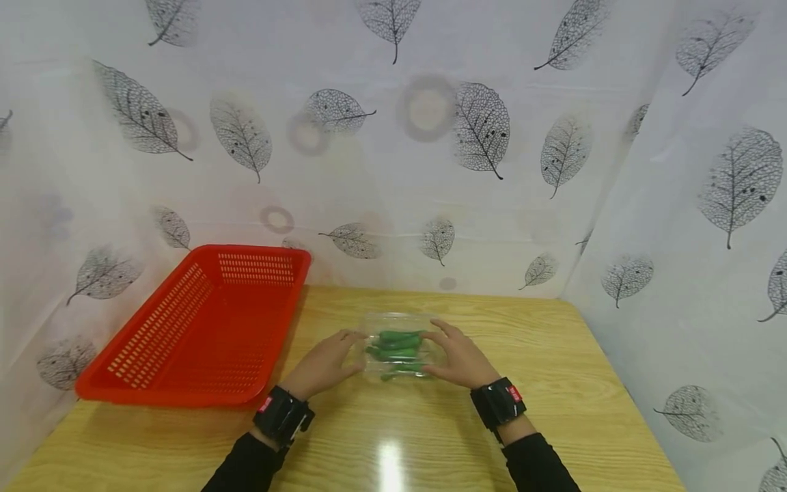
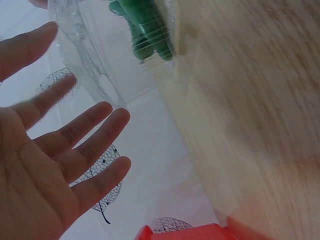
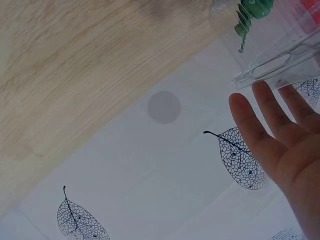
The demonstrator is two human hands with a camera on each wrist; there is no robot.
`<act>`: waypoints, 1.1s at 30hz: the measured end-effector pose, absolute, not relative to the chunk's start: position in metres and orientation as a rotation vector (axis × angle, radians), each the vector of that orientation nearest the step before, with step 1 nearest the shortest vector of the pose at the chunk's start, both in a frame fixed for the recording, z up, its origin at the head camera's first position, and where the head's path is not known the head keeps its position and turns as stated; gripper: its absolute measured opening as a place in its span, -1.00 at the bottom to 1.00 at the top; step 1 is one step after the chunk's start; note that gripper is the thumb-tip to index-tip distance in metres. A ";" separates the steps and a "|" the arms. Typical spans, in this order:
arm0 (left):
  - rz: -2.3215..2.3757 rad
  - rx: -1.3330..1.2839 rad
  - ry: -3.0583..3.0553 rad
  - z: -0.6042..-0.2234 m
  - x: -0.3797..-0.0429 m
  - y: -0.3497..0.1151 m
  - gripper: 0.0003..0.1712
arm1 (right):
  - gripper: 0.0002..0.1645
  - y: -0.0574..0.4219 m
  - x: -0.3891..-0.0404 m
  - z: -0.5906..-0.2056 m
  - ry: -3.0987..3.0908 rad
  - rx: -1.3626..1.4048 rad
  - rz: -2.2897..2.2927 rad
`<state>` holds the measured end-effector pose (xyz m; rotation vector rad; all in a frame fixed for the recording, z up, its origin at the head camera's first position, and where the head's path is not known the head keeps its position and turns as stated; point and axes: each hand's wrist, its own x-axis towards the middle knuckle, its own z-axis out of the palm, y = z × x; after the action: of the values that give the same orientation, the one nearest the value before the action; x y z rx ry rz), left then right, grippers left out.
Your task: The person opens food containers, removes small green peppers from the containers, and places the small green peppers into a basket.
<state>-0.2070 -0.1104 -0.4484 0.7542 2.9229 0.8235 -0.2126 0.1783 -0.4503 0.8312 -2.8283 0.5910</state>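
Observation:
A clear plastic box sits on the wooden table, in front of the person. Several green peppers show through its walls. My left hand is at the box's left side, thumb and fingertips close against it. In the left wrist view that hand's fingers are spread and nearly straight beside the clear wall. At the opposite side, my right hand reaches over the edge with its fingertips. The right wrist view shows its extended fingers right at the rim; the right thumb is hidden there.
A large red plastic basket with slotted sides stands to the left, near the left forearm. White curtains printed with leaves hang behind and at both sides of the wooden table.

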 end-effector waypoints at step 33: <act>1.070 0.475 2.844 -0.482 -0.195 -0.106 -0.73 | -0.80 0.078 -0.209 -0.454 -2.517 1.201 0.278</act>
<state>-0.1954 -0.1065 -0.4818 0.4746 2.8437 1.0705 -0.2085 0.0775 -0.4538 1.2005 -2.5166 0.2781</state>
